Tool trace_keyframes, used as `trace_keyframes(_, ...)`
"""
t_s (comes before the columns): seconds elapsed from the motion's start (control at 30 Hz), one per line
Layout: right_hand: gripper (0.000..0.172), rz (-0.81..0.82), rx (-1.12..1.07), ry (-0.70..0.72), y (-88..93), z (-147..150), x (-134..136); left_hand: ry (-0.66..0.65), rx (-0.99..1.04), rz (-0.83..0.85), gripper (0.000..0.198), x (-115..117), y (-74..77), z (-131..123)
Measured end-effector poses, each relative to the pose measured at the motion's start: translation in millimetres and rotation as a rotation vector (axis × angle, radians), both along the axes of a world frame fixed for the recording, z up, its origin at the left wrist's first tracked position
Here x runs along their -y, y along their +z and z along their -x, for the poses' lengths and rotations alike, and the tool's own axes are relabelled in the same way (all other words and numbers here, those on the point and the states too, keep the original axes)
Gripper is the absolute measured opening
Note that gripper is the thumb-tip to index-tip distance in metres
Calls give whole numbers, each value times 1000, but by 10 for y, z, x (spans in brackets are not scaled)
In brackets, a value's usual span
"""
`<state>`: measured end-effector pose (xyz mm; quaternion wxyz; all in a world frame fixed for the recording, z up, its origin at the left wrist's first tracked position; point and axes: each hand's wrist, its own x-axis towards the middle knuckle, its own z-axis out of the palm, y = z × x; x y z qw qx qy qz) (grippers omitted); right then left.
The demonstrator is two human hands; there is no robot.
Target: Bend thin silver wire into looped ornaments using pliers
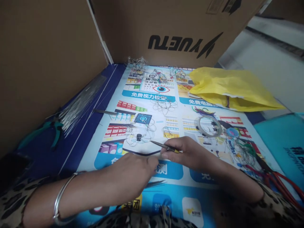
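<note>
My right hand (187, 152) is closed around a slim pointed metal tool (163, 145) with a yellowish grip, possibly tweezers; its tip points left. Just beside it, my left hand (135, 172) is closed in a pinch with its back toward me. Whatever sits between its fingers is hidden or too thin to make out. Beyond the hands, thin wire loops bent into a flower shape (163, 103) lie on the printed sheet (152, 126). A second looped wire piece (147, 129) lies nearer, around a small black cylinder (139, 137).
Green-handled pliers (57, 129) and a bundle of straight wires (80, 101) lie at left. At right are a tape roll (219, 126), tangled coloured wires (239, 150), red-handled scissors (273, 177) and a yellow bag (228, 85). Cardboard walls (133, 31) stand behind and at left.
</note>
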<state>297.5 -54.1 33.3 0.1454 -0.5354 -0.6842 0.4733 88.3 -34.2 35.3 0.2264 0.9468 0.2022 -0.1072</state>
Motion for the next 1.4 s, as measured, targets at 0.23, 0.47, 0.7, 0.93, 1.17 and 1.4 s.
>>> trace_keyframes(0.23, 20, 177, -143, 37, -5, -48, -20, 120, 97, -5, 17, -34, -46, -9)
trace_keyframes(0.47, 5, 135, -55, 78, 48, -22, -10, 167, 142, 105, 13, -52, -65, 5)
trace_keyframes(0.7, 8, 46, 22, 161, 57, -54, -16, 161, 128, 244, 13, -96, 13, -25)
trace_keyframes(0.93, 9, -19, 40, 196, 55, -50, -14, 127, 78, 281, 15, -92, 45, 3)
trace_keyframes(1.17, 9, -78, -8, 198, 67, -55, -2, 82, 152, 198, 19, -109, 44, 8)
trace_keyframes(1.4, 8, -75, 1, 74, 75, -35, -1, 43, 327, -75, 25, -155, -54, 52)
